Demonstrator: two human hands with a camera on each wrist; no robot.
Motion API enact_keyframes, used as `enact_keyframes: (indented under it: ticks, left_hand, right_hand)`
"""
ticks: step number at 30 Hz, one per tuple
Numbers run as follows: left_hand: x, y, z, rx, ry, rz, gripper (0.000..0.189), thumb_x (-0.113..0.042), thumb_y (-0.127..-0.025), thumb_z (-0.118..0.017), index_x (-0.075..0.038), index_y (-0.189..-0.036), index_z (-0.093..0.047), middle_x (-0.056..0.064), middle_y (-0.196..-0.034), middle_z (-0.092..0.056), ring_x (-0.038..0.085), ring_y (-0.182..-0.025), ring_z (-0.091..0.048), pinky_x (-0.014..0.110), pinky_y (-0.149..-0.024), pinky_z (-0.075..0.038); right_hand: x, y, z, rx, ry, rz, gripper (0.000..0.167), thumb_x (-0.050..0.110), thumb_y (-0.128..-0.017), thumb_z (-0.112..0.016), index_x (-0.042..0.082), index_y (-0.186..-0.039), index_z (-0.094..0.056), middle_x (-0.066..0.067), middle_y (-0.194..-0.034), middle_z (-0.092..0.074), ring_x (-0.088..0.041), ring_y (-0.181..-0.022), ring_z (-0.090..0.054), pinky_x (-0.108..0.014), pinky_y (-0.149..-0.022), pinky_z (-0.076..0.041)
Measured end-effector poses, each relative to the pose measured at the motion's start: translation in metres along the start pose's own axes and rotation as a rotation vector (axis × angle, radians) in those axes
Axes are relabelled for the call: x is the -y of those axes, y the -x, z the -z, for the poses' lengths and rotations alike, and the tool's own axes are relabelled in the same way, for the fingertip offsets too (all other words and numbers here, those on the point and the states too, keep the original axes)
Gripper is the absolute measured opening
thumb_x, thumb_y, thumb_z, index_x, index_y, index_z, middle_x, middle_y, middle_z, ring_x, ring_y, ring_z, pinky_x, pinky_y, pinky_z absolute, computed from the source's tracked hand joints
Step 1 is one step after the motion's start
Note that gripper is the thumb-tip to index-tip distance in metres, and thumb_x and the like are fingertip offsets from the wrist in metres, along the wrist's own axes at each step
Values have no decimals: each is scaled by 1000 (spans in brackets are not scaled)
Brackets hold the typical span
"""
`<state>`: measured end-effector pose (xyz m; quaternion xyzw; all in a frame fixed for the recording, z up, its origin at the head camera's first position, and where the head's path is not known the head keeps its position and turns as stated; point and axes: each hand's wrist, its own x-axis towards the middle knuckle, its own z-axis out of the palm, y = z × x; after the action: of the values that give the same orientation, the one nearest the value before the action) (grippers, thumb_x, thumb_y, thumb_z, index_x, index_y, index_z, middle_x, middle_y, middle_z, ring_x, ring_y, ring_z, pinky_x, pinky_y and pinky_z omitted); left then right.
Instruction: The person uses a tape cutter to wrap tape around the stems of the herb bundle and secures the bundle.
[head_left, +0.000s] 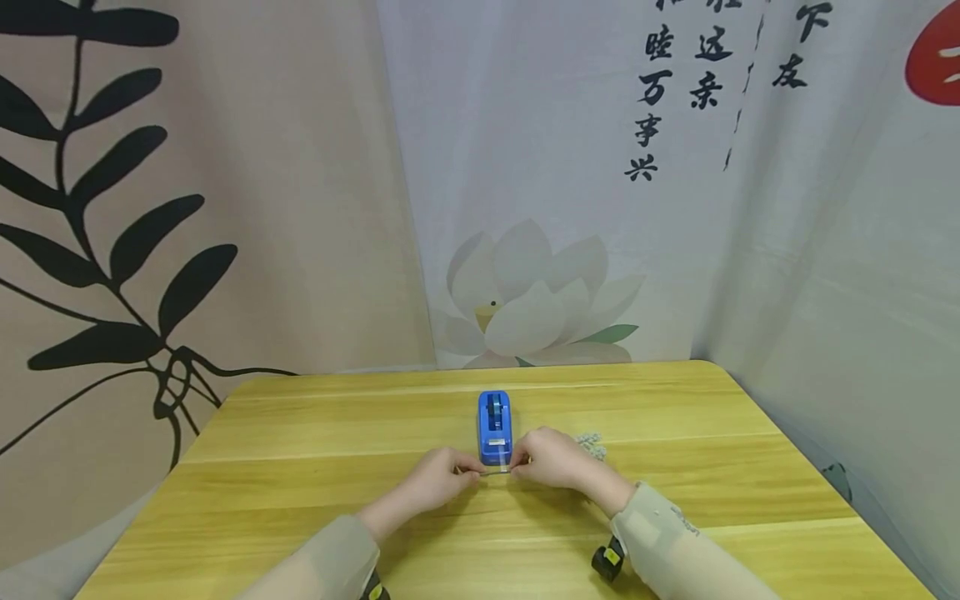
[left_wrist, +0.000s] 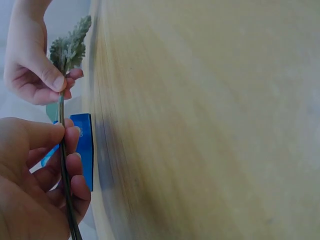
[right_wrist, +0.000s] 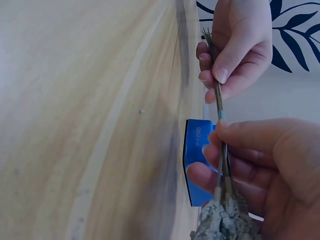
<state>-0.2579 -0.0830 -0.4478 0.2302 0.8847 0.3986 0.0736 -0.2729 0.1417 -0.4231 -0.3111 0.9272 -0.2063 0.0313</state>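
Observation:
A small bunch of dried flowers (head_left: pixel 592 445) with thin stems (left_wrist: pixel 62 111) is held level across the front of a blue tape dispenser (head_left: pixel 495 450). My left hand (head_left: pixel 442 479) pinches the stems between thumb and fingers, towards their cut ends. Closer to the grey-green flower heads (right_wrist: pixel 225 222), my right hand (head_left: pixel 551 457) grips the same stems. Between the two hands a short length of stem shows, with a pale bluish patch on it. A strip of clear tape (head_left: pixel 504 466) seems to reach from the dispenser to the stems; whether it sticks to them I cannot tell.
The wooden table (head_left: pixel 337 433) spreads around both arms. Behind it hangs a printed curtain (head_left: pixel 300 208) with a leaf pattern, a lotus and writing. Black wrist straps (head_left: pixel 608 560) show below the cuffs.

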Motion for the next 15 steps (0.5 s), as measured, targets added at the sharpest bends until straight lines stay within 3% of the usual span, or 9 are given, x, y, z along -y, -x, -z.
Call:
enact_keyframes:
  ticks: [7, 15]
  left_hand:
    - [-1, 0, -1, -7, -44, -31, 14, -9, -90, -65, -9, -100, -75, -1, -93, -69, 8, -65, -53, 24, -56, -45]
    - [0, -2, -3, -9, -13, -42, 16, -6, -90, -64, -7, -102, -75, 0, -91, -68, 6, -51, -50, 22, -44, -40]
  right_hand:
    - [1, -2, -1, -22, 57, 0, 6, 16, -81, -77, 16, -76, -73, 10, -75, -65, -4, -68, -57, -25, -66, -50]
    - [1, -2, 2, 8, 39, -17, 6, 16, -82, -74, 16, -77, -73, 11, -77, -66, -5, -71, -58, -27, -68, -51]
